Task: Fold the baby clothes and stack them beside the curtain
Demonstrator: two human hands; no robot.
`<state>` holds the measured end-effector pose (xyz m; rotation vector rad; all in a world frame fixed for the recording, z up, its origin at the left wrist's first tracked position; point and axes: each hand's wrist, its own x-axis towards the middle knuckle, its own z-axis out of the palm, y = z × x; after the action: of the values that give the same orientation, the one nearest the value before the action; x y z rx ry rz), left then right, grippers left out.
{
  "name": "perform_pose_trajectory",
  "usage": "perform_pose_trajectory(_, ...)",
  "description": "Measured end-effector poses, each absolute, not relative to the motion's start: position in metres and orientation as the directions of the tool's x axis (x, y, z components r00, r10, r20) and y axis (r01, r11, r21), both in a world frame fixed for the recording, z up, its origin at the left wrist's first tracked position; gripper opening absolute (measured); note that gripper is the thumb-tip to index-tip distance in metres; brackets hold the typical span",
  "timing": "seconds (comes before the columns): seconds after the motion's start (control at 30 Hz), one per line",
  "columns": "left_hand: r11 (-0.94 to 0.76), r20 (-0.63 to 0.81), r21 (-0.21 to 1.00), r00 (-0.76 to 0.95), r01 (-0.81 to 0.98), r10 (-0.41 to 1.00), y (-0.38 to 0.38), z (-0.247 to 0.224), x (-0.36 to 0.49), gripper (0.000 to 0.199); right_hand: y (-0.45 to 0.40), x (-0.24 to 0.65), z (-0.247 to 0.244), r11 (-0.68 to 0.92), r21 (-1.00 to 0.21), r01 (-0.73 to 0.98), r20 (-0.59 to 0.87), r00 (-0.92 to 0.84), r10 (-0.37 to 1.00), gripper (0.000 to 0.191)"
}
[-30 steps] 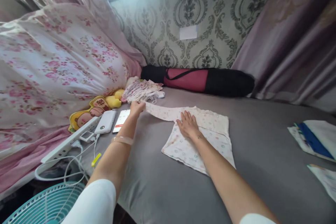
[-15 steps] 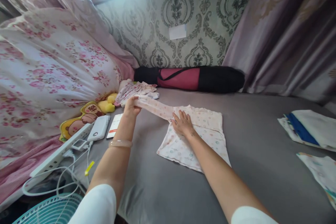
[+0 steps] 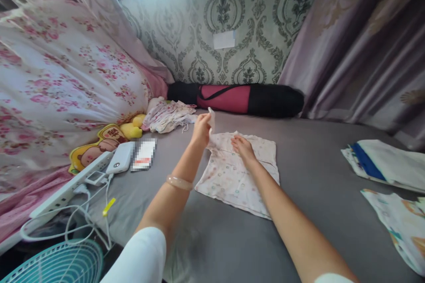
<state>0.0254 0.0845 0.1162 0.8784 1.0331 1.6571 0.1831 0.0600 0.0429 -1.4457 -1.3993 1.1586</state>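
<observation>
Shirt, small, pale, printed: lies spread on the grey bed, one sleeve lifted clear. Left hand: pinches that sleeve, raised above the bed. Right hand: loosely curled at the upper part of the shirt, seemingly gripping nothing; contact with the cloth cannot be told. Handling, as judged: light, soft, limp, not fragile, prone to creasing. Likely holds: sleeve end, hem corners. Clothes pile: beyond, to the left.

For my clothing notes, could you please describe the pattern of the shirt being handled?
The whitish shirt has small, scattered pastel prints; best view: head.
</observation>
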Motion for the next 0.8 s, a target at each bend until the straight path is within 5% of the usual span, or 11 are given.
perform_pose_trajectory(0.13, -0.246, 0.219, 0.954, -0.163, -0.170, 0.962, 0.071, 0.094, 0.076, 0.019, 0.050, 0.204, 0.047, -0.269, -0.963, -0.029, -0.266, -0.079, 0.961, 0.053)
perform_pose_trajectory(0.37, -0.266, 0.250, 0.960, 0.152, 0.092, 0.956, 0.048, 0.069, 0.105, 0.024, 0.052, 0.225, 0.051, -0.337, -0.933, -0.129, -0.335, -0.032, 0.942, 0.073)
perform_pose_trajectory(0.53, -0.162, 0.234, 0.916, -0.161, 0.366, 0.959, 0.057, 0.050, 0.077, 0.034, 0.053, 0.227, 0.060, -0.402, -0.870, -0.286, -0.418, -0.005, 0.908, 0.070)
perform_pose_trajectory(0.67, -0.010, 0.177, 0.879, -0.307, 0.477, 0.935, 0.064, 0.032, 0.052, 0.055, 0.061, 0.229, 0.062, -0.376, -0.863, -0.337, -0.399, 0.000, 0.917, 0.034)
perform_pose_trajectory(0.8, 0.023, 0.152, 0.852, -0.290, 0.522, 0.945, 0.066, 0.022, 0.045, 0.061, 0.071, 0.234, 0.054, -0.244, -0.963, -0.113, -0.262, 0.201, 0.944, 0.024)
